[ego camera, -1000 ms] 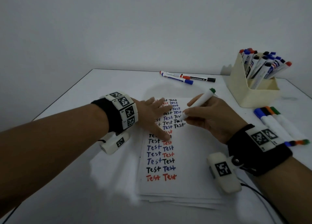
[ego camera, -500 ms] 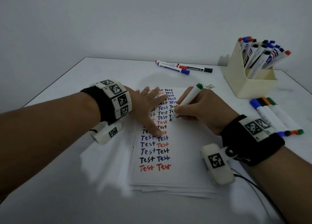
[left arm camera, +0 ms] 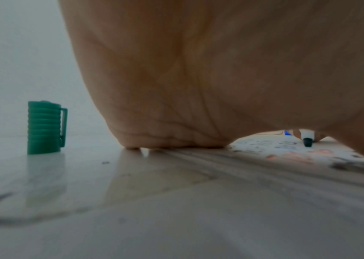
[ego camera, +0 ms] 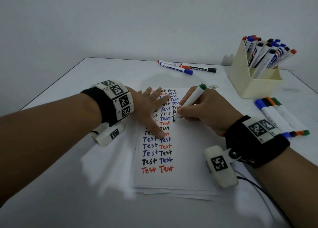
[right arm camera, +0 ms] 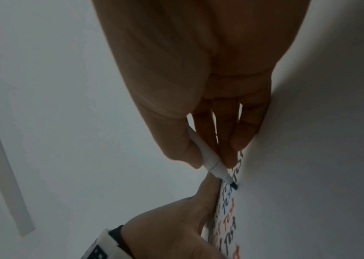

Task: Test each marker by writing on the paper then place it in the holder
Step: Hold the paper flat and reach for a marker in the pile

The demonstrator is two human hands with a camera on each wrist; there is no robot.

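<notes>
Right hand [ego camera: 204, 110] pinching green marker [ego camera: 191, 102], nib on paper [ego camera: 187, 159]; left hand [ego camera: 148, 107], fingers spread flat, pinning paper against sliding.

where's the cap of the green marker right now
In the left wrist view, the green cap stands upright on the table, left of the left hand.

The word "Test" is written over and over on the top sheet of paper [ego camera: 180, 159] at the centre of the head view, in columns of black, blue and red ink; the same word is seen along the sheet in the lower right of the right wrist view. Print on the black-capped marker [ego camera: 197, 68] in the upper middle is too small to be read.
</notes>
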